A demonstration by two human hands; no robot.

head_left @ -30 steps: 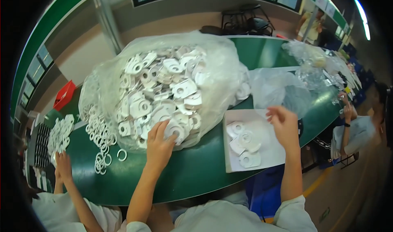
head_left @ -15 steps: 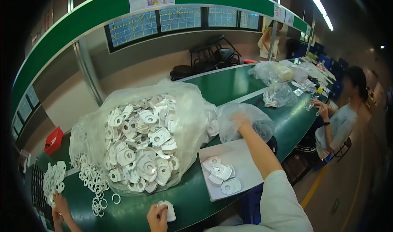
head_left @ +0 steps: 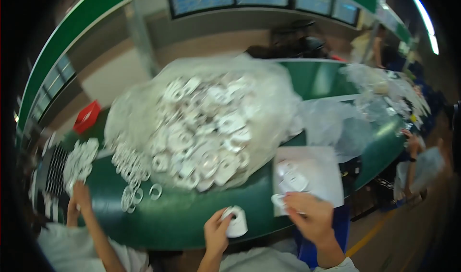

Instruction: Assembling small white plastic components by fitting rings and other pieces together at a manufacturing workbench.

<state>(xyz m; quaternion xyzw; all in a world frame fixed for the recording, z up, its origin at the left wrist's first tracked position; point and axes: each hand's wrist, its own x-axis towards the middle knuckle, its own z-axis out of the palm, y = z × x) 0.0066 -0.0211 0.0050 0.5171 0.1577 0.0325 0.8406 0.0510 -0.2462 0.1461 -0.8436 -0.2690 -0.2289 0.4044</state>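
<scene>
My left hand [head_left: 216, 231] pinches a flat white plastic piece [head_left: 236, 223] with a rounded end and a hole, just above the green table's near edge. My right hand [head_left: 311, 215] is closed at the near side of a white open box [head_left: 331, 164]. At its fingertips is a small white piece [head_left: 278, 200], blurred, which looks ring-like. Inside the box lie several white plastic pieces [head_left: 293, 179]. Straight ahead, a big clear plastic bag [head_left: 273, 89] gapes over a heap of similar white pieces [head_left: 211, 159].
White rings [head_left: 128, 162] spill left of the bag on the green table [head_left: 158, 226]. Another person's hands [head_left: 79, 197] work by a white pile [head_left: 81, 161] at far left. A red bin [head_left: 87, 117] stands behind. Clear plastic bags [head_left: 336, 125] and a seated co-worker [head_left: 422, 168] are at right.
My right hand has come back from the clear bag beyond the box to the box's near edge, a small white piece at its fingers. The view has swung, shifting everything rightward; the left hand keeps its piece.
</scene>
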